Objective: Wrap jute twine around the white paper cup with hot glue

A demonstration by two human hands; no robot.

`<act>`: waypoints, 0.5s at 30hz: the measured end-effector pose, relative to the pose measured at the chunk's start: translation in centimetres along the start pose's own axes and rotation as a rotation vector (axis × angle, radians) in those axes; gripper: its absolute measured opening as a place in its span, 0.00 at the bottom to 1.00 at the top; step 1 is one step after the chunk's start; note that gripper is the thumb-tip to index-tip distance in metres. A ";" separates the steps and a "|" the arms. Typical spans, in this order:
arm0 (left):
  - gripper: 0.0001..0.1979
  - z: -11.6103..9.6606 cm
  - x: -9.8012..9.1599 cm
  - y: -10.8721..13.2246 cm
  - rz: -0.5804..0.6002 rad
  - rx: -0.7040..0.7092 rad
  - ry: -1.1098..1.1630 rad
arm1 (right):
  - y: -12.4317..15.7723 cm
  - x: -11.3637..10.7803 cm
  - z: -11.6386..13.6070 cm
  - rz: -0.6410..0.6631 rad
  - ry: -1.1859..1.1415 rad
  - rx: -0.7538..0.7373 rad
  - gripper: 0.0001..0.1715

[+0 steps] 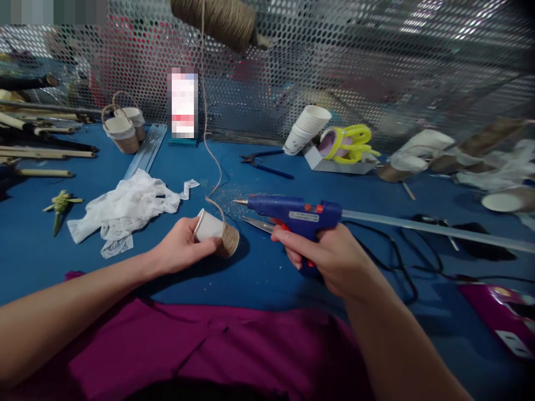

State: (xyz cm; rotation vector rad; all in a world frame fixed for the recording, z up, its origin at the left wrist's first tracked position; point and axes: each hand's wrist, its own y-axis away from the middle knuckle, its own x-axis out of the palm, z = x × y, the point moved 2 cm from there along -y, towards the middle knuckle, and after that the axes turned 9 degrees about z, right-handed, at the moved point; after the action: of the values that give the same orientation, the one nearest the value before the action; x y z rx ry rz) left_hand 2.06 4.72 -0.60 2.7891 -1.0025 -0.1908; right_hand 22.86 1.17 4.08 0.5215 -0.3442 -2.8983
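Observation:
My left hand (pixel 186 245) is wrapped round a small white paper cup (pixel 209 227), tilted on its side above the table. Brown twine (pixel 230 240) is wound around the cup's lower part, and a strand runs from it up to a large spool (pixel 221 22) at the top. In my right hand (pixel 320 250) is a blue glue gun (pixel 292 209), its nozzle pointing left, a little above and right of the cup. A long clear glue stick (pixel 418 225) extends from its back. Metal scissors (pixel 259 224) show just beneath the gun; their handles are partly hidden by my right hand.
White lace (pixel 129 209) lies at the left, near two twine-handled cups (pixel 121 133). Pliers (pixel 267 163), stacked cups (pixel 307 128) and a box (pixel 343 163) with yellow ribbon stand behind. A black cable (pixel 393 250) curls at the right. A phone (pixel 183 103) leans against the mesh.

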 end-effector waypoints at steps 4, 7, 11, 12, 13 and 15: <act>0.13 -0.1 0.5 0.2 0.037 0.007 0.006 | 0.2 -0.1 0.0 0.019 0.094 0.001 0.14; 0.13 -0.2 0.6 0.3 0.051 0.003 0.018 | 0.8 -0.6 0.3 -0.004 0.290 0.002 0.16; 0.12 -0.3 0.4 0.1 0.043 0.006 0.022 | 1.7 -0.7 0.9 -0.026 0.421 -0.065 0.12; 0.12 -0.2 0.3 0.0 0.048 0.011 0.016 | 1.8 -0.6 1.1 -0.012 0.437 -0.068 0.12; 0.12 -0.2 0.3 0.0 0.054 0.019 0.005 | 1.9 -0.5 1.2 0.003 0.456 -0.072 0.13; 0.11 0.0 0.1 0.0 0.061 0.043 -0.021 | 2.0 -0.3 1.3 0.039 0.503 -0.099 0.17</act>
State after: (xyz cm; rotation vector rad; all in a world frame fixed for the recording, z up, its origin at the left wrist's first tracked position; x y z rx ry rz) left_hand 2.16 4.65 -0.64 2.7956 -1.1084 -0.1931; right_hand 22.90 -0.46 5.86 1.1698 -0.1314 -2.6038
